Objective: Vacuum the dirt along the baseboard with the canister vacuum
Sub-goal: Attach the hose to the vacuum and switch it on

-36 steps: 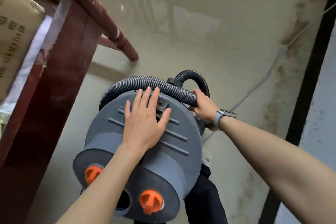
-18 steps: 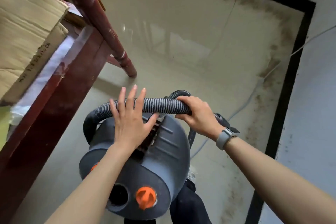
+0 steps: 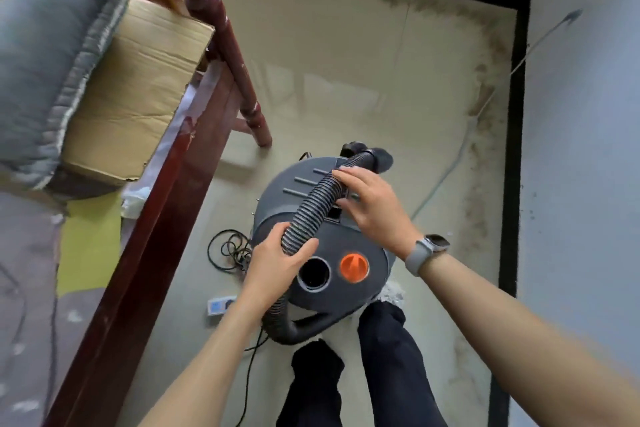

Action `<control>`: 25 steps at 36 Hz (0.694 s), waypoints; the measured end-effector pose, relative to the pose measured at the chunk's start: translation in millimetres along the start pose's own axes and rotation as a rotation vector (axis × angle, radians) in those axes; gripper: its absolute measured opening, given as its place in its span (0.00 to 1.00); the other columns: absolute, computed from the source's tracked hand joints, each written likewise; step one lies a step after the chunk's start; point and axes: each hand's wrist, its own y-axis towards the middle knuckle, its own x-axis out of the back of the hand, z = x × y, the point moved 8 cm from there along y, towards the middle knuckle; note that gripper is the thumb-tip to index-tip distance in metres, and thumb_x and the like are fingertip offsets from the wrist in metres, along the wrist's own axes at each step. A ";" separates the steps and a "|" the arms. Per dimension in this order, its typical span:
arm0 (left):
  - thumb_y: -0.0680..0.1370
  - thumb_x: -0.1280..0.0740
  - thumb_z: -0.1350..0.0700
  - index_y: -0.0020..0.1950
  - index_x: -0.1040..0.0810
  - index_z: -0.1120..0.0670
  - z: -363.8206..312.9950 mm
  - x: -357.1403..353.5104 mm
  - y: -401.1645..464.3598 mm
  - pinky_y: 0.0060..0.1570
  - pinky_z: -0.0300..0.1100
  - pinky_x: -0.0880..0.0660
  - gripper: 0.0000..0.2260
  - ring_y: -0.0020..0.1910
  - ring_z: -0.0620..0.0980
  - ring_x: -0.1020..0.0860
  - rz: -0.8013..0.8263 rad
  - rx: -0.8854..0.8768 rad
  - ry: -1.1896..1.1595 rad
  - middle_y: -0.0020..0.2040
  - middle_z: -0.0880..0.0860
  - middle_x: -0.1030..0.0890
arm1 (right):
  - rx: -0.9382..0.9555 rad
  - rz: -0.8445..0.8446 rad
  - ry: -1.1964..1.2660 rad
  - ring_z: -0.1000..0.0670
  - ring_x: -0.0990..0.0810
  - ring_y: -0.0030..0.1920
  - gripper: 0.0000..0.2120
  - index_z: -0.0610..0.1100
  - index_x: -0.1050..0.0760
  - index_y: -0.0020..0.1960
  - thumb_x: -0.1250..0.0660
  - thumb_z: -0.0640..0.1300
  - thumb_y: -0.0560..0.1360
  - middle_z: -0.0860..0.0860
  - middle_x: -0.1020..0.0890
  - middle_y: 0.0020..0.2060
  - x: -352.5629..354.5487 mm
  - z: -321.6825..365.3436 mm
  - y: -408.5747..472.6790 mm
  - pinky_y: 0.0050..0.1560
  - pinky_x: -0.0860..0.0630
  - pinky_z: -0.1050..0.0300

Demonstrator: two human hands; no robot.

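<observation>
Matt grey plastic vacuum (image 3: 304, 198); ribbed hose (image 3: 313, 206); glossy floor (image 3: 339, 80); varnished wood frame (image 3: 166, 204); cardboard box (image 3: 138, 97).

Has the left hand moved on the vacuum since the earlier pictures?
Yes. The left hand has moved off the vacuum lid, toward the orange knob, and now grips the hose there.

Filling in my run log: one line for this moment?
left hand grips hose | right hand holds hose | vacuum on floor | dirt untouched
</observation>
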 end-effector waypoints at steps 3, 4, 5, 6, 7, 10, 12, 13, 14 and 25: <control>0.75 0.29 0.50 0.50 0.25 0.44 5.6 -16.7 -30.2 0.42 0.36 0.29 0.07 0.40 0.35 0.23 0.032 0.008 -0.135 0.42 0.43 0.19 | -0.265 -0.138 0.225 0.47 0.27 0.66 0.22 0.38 0.30 0.69 0.37 0.41 0.76 0.44 0.24 0.65 -0.1 -1.4 -49.7 0.69 0.33 0.52; 0.76 0.29 0.51 0.48 0.26 0.43 7.3 -22.9 -36.5 0.41 0.33 0.29 0.06 0.39 0.34 0.23 0.052 0.015 -0.159 0.42 0.43 0.20 | -0.344 -0.151 0.261 0.48 0.27 0.65 0.21 0.38 0.31 0.70 0.38 0.40 0.77 0.44 0.25 0.64 -3.0 -2.5 -68.6 0.68 0.33 0.54; 0.76 0.30 0.51 0.47 0.26 0.43 7.8 -29.3 -42.4 0.40 0.31 0.29 0.06 0.38 0.33 0.23 0.079 0.024 -0.182 0.41 0.43 0.20 | -0.410 -0.134 0.284 0.49 0.26 0.63 0.20 0.39 0.31 0.70 0.38 0.38 0.78 0.45 0.25 0.64 -9.6 -4.2 -88.7 0.67 0.31 0.54; 0.76 0.30 0.52 0.47 0.26 0.43 7.3 -35.5 -48.5 0.41 0.32 0.29 0.06 0.38 0.34 0.23 0.108 0.030 -0.205 0.41 0.44 0.20 | -0.459 -0.087 0.307 0.50 0.25 0.61 0.19 0.39 0.31 0.69 0.38 0.37 0.78 0.46 0.24 0.62 -17.8 -3.7 -110.0 0.65 0.29 0.54; 0.76 0.30 0.52 0.49 0.25 0.45 6.7 -41.3 -52.5 0.42 0.34 0.28 0.05 0.38 0.36 0.23 0.131 0.028 -0.224 0.41 0.44 0.20 | -0.495 -0.022 0.342 0.50 0.24 0.60 0.18 0.40 0.30 0.68 0.38 0.37 0.78 0.46 0.24 0.61 -28.0 -3.3 -130.7 0.64 0.28 0.54; 0.77 0.31 0.51 0.55 0.25 0.51 -3.8 -53.9 -55.7 0.43 0.35 0.29 0.08 0.39 0.39 0.24 0.176 0.000 -0.279 0.42 0.45 0.21 | -0.598 0.207 0.446 0.54 0.24 0.57 0.18 0.42 0.31 0.68 0.37 0.38 0.78 0.50 0.23 0.59 -55.2 -2.8 -183.8 0.61 0.29 0.63; 0.78 0.33 0.51 0.56 0.25 0.54 -14.5 -62.4 -53.1 0.41 0.32 0.29 0.10 0.39 0.38 0.24 0.199 -0.007 -0.320 0.43 0.46 0.22 | -0.631 0.335 0.469 0.56 0.27 0.60 0.21 0.45 0.33 0.70 0.35 0.41 0.79 0.51 0.24 0.61 -66.3 -2.5 -207.7 0.57 0.35 0.77; 0.79 0.33 0.50 0.57 0.25 0.55 -20.8 -67.3 -51.9 0.41 0.33 0.28 0.11 0.40 0.40 0.24 0.210 0.001 -0.339 0.43 0.46 0.22 | -0.642 0.383 0.486 0.57 0.28 0.61 0.23 0.46 0.35 0.72 0.35 0.43 0.79 0.52 0.25 0.62 -70.1 -2.6 -216.4 0.56 0.37 0.79; 0.79 0.34 0.50 0.57 0.26 0.55 -27.0 -72.7 -50.9 0.42 0.35 0.27 0.11 0.40 0.41 0.24 0.225 0.011 -0.362 0.43 0.47 0.22 | -0.652 0.412 0.503 0.58 0.29 0.62 0.25 0.47 0.36 0.73 0.34 0.45 0.78 0.53 0.26 0.63 -72.6 -3.4 -222.6 0.58 0.38 0.78; 0.80 0.35 0.52 0.54 0.25 0.56 -93.2 -147.4 -61.8 0.43 0.42 0.26 0.08 0.40 0.46 0.24 0.330 0.040 -0.566 0.41 0.50 0.23 | -0.665 0.321 0.481 0.48 0.24 0.59 0.28 0.46 0.34 0.67 0.34 0.53 0.70 0.50 0.23 0.58 -19.5 -40.2 -238.6 0.62 0.28 0.51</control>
